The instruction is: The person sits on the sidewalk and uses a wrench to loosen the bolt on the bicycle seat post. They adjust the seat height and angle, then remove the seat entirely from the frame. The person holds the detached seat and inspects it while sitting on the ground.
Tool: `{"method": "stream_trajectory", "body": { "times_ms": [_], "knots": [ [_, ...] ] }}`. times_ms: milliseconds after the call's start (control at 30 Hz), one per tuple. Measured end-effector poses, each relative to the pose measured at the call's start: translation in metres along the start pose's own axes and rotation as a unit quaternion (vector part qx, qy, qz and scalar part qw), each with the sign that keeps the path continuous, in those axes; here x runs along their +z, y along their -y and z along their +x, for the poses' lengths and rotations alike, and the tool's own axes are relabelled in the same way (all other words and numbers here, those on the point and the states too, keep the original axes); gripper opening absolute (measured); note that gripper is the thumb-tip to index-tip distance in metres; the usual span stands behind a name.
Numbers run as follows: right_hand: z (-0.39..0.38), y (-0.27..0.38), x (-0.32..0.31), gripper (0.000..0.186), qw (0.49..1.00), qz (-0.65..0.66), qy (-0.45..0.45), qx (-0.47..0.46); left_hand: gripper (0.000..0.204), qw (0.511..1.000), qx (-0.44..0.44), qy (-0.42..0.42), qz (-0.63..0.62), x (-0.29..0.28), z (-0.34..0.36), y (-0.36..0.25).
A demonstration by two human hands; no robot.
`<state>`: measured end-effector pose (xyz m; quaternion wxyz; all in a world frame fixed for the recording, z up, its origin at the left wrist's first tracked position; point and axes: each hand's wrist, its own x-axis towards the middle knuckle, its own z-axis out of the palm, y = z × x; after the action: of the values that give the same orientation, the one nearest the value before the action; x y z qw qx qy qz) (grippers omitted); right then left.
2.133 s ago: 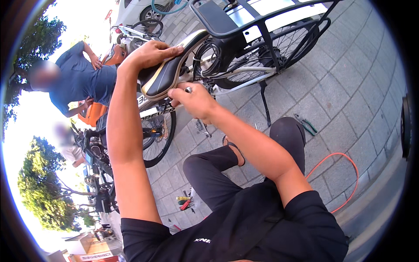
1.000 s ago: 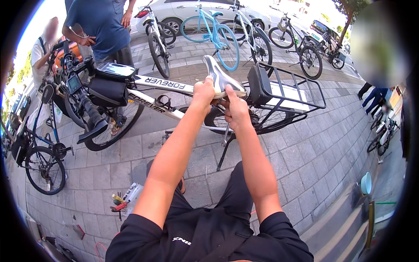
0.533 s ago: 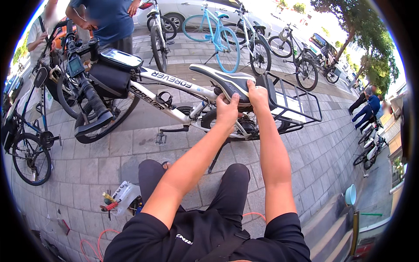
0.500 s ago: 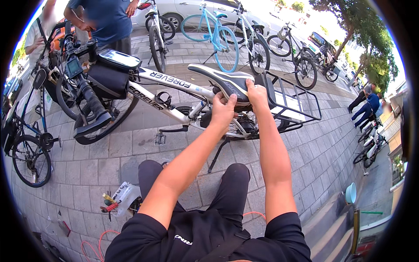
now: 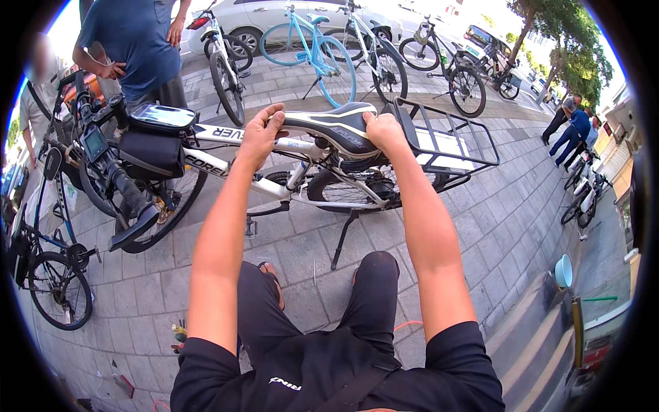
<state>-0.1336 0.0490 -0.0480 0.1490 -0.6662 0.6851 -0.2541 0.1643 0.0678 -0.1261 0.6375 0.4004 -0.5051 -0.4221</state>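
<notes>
Far left: dark bicycle (image 5: 62, 292), partly cut by the rim of the view. Behind it, a person in light clothing (image 5: 38, 103). Next, black handlebar (image 5: 123, 189) carrying a small display (image 5: 95, 143), then a standing person in a blue shirt (image 5: 134, 48), one hand near the waist. Black bag (image 5: 152, 151) on the white bicycle frame (image 5: 274, 190), with a flat clear-topped pouch (image 5: 163, 115) over it.

Left hand (image 5: 262, 137): at the saddle's narrow nose, fingers half curled, thumb side toward the saddle. Cannot tell whether it pinches the nose or only lies beside it.

Saddle (image 5: 336, 130), black with pale trim: upper centre of the view, above the frame, between the two hands. Nose points left toward the handlebar, broad end right. Its fixing underneath is hidden. Kickstand (image 5: 344, 237) below, reaching the paving.

Right hand (image 5: 386, 134): clamped on the saddle's broad rear edge, thumb on top. Hands stand apart, one at each end of the saddle.

Right of this: black rear rack (image 5: 491, 145), a white panel beneath its bars. Far right: light blue basin (image 5: 563, 271) near the steps (image 5: 525, 336).
</notes>
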Motion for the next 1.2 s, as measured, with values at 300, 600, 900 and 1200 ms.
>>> {"method": "stream_trajectory", "body": {
  "times_ms": [300,600,900,1200],
  "knots": [
    [0.022,-0.034,0.017,0.063,0.998,0.062,-0.027,0.005,0.060,0.998,-0.029,-0.050,0.005,0.017,-0.014,-0.014],
    [-0.146,-0.078,0.099,0.051,0.982,0.047,-0.173,-0.060,0.050,0.876,-0.128,0.159,0.437,0.006,-0.234,0.116],
    [-0.176,-0.108,0.131,0.050,0.986,0.166,0.022,-0.009,0.049,0.799,-0.131,0.372,0.453,0.019,-0.332,0.140],
    [-0.083,-0.024,0.011,0.052,0.911,0.382,0.024,0.155,0.051,0.824,-0.103,0.318,0.458,0.017,-0.315,0.133]
  ]
}}
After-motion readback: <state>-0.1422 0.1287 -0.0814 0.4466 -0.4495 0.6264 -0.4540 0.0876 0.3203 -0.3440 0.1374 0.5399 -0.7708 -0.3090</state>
